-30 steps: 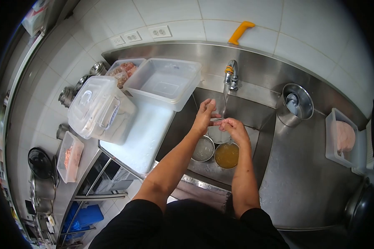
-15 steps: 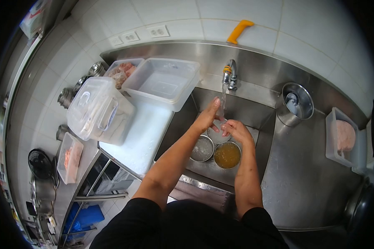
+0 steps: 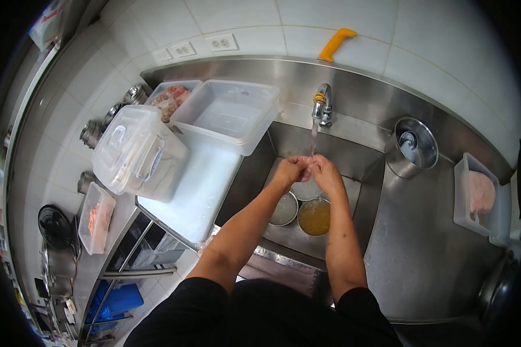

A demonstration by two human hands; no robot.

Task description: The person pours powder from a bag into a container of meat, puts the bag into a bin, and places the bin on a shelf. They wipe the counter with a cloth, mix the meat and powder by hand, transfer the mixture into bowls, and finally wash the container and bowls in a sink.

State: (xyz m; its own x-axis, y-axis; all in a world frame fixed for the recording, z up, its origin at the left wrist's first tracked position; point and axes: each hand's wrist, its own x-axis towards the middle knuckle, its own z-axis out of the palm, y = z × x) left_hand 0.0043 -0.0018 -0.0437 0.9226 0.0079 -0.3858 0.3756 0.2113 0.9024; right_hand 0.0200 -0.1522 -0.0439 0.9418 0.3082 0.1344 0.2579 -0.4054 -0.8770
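Both hands meet under the water stream (image 3: 313, 139) running from the tap (image 3: 322, 104) — the left hand (image 3: 291, 169) and the right hand (image 3: 325, 173) are curled loosely against each other, gripping nothing. Below them in the sink (image 3: 353, 159) sit two metal bowls — one clear (image 3: 284, 209), one with yellowish liquid (image 3: 314, 217).

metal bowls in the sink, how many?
3. One with clear liquid at left, one with amber liquid at right, one behind them, mostly hidden under the hands.

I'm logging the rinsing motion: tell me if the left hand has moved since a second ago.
Yes. The left hand has dropped from beside the steel tap's stream and closed against the right hand under it.
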